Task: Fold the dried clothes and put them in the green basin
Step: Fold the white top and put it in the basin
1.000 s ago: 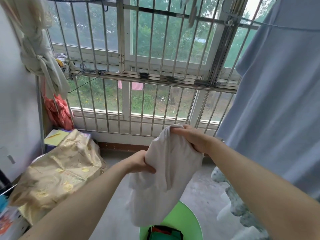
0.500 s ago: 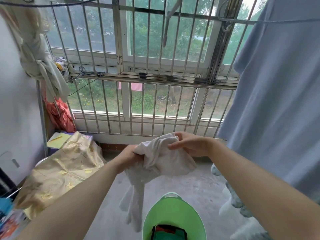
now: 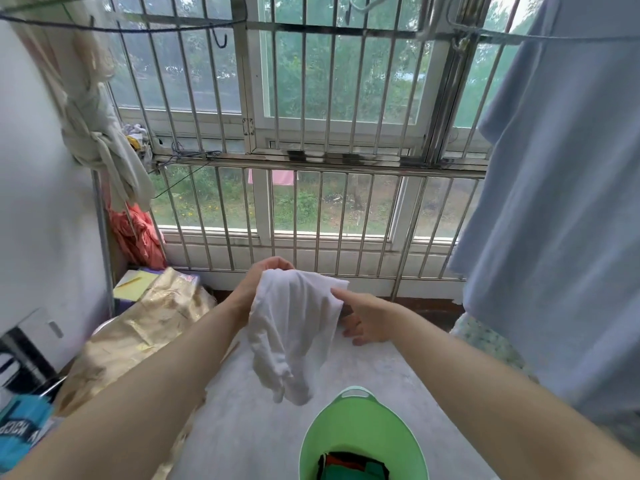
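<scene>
A white cloth (image 3: 294, 327) hangs crumpled in front of me, its lower end dangling above the floor. My left hand (image 3: 258, 282) grips its top, fingers curled over the fabric. My right hand (image 3: 367, 317) is beside the cloth's right edge, its thumb lying on the fabric and its fingers loosely bent below; whether they grasp the cloth is hidden. The green basin (image 3: 360, 434) stands on the floor below, holding dark green and orange folded clothes (image 3: 351, 467).
A large light-blue garment (image 3: 561, 202) hangs at the right. The barred window (image 3: 311, 133) is ahead. A gold-patterned cloth (image 3: 138, 334) covers things at the left, with a red bag (image 3: 138, 237) and pale hanging clothes (image 3: 100, 143) above. The floor is grey concrete (image 3: 374, 368).
The cloth was bunched between both hands; now my left hand holds it higher and it hangs down. My right hand has slid off the top to the cloth's right side.
</scene>
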A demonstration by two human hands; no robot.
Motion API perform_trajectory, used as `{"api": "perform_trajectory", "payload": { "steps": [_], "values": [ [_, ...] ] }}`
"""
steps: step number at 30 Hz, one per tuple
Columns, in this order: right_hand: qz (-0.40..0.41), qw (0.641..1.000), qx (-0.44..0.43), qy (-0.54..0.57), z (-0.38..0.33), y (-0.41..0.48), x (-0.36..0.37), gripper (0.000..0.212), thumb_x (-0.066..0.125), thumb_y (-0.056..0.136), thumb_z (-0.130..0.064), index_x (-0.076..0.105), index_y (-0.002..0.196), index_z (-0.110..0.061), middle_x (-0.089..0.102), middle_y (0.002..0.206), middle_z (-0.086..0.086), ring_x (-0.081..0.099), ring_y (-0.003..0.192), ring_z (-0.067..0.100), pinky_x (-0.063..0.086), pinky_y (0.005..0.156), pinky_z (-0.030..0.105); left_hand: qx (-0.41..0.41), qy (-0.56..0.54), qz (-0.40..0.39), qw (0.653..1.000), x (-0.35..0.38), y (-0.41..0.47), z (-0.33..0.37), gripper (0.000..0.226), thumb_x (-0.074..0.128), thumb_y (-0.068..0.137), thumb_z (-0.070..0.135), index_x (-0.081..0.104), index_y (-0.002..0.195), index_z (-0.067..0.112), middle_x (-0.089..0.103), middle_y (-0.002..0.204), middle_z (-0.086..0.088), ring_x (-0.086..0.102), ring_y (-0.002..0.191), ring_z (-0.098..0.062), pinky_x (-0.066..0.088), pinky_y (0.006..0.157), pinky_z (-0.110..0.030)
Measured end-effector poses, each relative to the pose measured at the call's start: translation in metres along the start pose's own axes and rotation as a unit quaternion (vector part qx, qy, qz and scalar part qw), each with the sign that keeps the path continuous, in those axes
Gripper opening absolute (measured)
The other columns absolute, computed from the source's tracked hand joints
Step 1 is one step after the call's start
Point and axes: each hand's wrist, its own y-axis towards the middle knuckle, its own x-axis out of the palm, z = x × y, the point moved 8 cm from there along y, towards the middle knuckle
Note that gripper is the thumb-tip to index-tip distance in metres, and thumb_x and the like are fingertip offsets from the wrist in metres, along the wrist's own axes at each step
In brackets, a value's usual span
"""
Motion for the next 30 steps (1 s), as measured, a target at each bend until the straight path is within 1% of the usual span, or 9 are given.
{"api": "perform_trajectory", "payload": {
  "steps": [2, 4, 6, 8, 12, 16, 21, 27, 30],
  "values": [
    [-0.043, 0.998, 0.001, 0.053, 0.0, 0.005, 0.018, 0.088, 0.049, 0.088, -0.062, 0.019, 0.15, -0.007, 0.036, 0.149, 0.015, 0.036, 0.136, 0.032, 0.025, 0.112, 0.044, 0.01, 0.011, 0.013, 1.0, -0.004, -0.002, 0.005, 0.025, 0.041, 0.086, -0.01, 0.059, 0.08, 0.007, 0.056, 0.077, -0.009, 0.051, 0.069, -0.018, 0.046, 0.064, -0.027],
    [-0.043, 0.988, -0.033, 0.142, -0.008, 0.01, 0.028, 0.074, 0.058, 0.086, -0.053, 0.038, 0.141, -0.007, 0.057, 0.126, 0.012, 0.054, 0.114, 0.026, 0.033, 0.107, 0.04, 0.013, 0.017, 0.028, 0.999, -0.009, -0.003, 0.009, 0.025, 0.041, 0.086, -0.01, 0.057, 0.078, 0.007, 0.054, 0.075, -0.008, 0.049, 0.067, -0.017, 0.045, 0.062, -0.026],
    [-0.027, 0.967, -0.096, 0.236, -0.024, 0.009, 0.029, 0.042, 0.064, 0.087, -0.034, 0.059, 0.12, -0.009, 0.065, 0.089, 0.008, 0.061, 0.08, 0.02, 0.049, 0.086, 0.035, 0.003, -0.002, 0.049, 0.999, -0.015, -0.006, 0.008, 0.026, 0.039, 0.085, -0.009, 0.055, 0.073, 0.008, 0.05, 0.069, -0.006, 0.045, 0.061, -0.015, 0.042, 0.055, -0.022],
    [-0.026, 0.958, -0.153, 0.24, -0.04, 0.003, 0.027, 0.029, 0.064, 0.088, -0.017, 0.061, 0.115, -0.006, 0.066, 0.087, 0.01, 0.063, 0.069, 0.017, 0.054, 0.064, 0.029, 0.004, -0.004, 0.066, 0.998, -0.024, -0.009, 0.006, 0.028, 0.038, 0.084, -0.009, 0.052, 0.069, 0.009, 0.046, 0.065, -0.006, 0.041, 0.057, -0.015, 0.037, 0.05, -0.021],
    [-0.025, 0.964, -0.201, 0.173, -0.057, -0.002, 0.016, 0.094, 0.072, 0.081, -0.009, 0.012, 0.151, -0.029, 0.047, 0.134, 0.008, 0.063, 0.093, 0.022, 0.055, 0.08, 0.041, 0.022, 0.05, 0.074, 0.996, -0.035, -0.015, 0.008, 0.022, 0.039, 0.084, -0.008, 0.052, 0.074, 0.006, 0.045, 0.067, -0.007, 0.04, 0.057, -0.014, 0.036, 0.046, -0.018],
    [-0.124, 0.968, -0.215, 0.031, -0.068, -0.011, 0.022, 0.104, 0.072, 0.07, 0.013, 0.026, 0.148, -0.037, 0.047, 0.122, 0.009, 0.062, 0.094, 0.026, 0.055, 0.086, 0.039, 0.058, 0.15, 0.07, 0.984, -0.044, -0.017, 0.019, 0.025, 0.043, 0.081, -0.012, 0.054, 0.073, 0.008, 0.051, 0.066, -0.004, 0.044, 0.059, -0.012, 0.038, 0.049, -0.015],
    [0.106, 0.902, -0.29, -0.303, -0.089, -0.02, 0.006, 0.075, 0.072, 0.068, 0.007, 0.053, 0.136, -0.019, 0.057, 0.131, 0.001, 0.053, 0.119, 0.017, 0.041, 0.102, 0.026, 0.074, 0.317, -0.018, 0.945, -0.034, -0.017, 0.021, 0.017, 0.061, 0.08, -0.008, 0.065, 0.085, 0.008, 0.064, 0.073, -0.001, 0.056, 0.063, -0.01, 0.041, 0.048, -0.012],
    [0.205, 0.865, -0.312, -0.335, -0.095, -0.025, -0.002, 0.049, 0.076, 0.067, 0.001, 0.071, 0.111, -0.019, 0.071, 0.106, 0.0, 0.063, 0.099, 0.016, 0.052, 0.09, 0.032, 0.174, 0.495, 0.034, 0.851, -0.039, -0.013, 0.029, 0.024, 0.056, 0.073, -0.009, 0.068, 0.08, 0.011, 0.06, 0.079, -0.001, 0.056, 0.075, -0.019, 0.038, 0.065, -0.023],
    [0.273, 0.855, -0.302, -0.321, -0.097, -0.03, -0.018, 0.04, 0.08, 0.066, -0.008, 0.071, 0.104, -0.019, 0.07, 0.099, 0.003, 0.064, 0.095, 0.021, 0.054, 0.082, 0.035, 0.193, 0.447, 0.089, 0.869, -0.044, -0.017, 0.039, 0.025, 0.05, 0.07, -0.013, 0.059, 0.078, 0.009, 0.058, 0.074, -0.005, 0.052, 0.068, -0.019, 0.036, 0.059, -0.026]
  ]
}}
